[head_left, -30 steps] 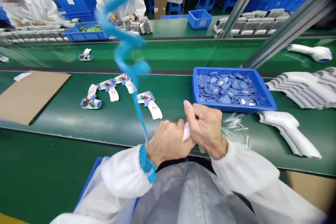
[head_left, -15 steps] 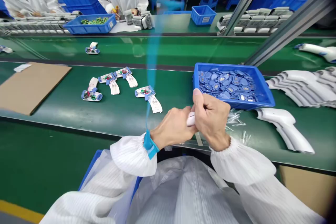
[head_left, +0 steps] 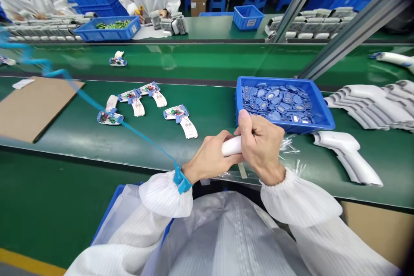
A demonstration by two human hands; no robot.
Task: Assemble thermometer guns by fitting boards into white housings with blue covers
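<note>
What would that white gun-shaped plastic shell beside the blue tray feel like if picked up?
The white gun-shaped plastic shell is probably light for its size: similar shells nest like hollow pieces. It looks smooth, perhaps slippery. Its bent shape would likely slide, not roll.

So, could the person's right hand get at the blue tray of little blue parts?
Probably yes. The right hand sits right by the blue tray, with nothing between them. But it's gripping a white plastic piece, so it would likely have to let go first.

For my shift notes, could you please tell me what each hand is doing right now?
Left hand: closed, holding a white plastic part.
Right hand: closed, holding the same part.
</note>
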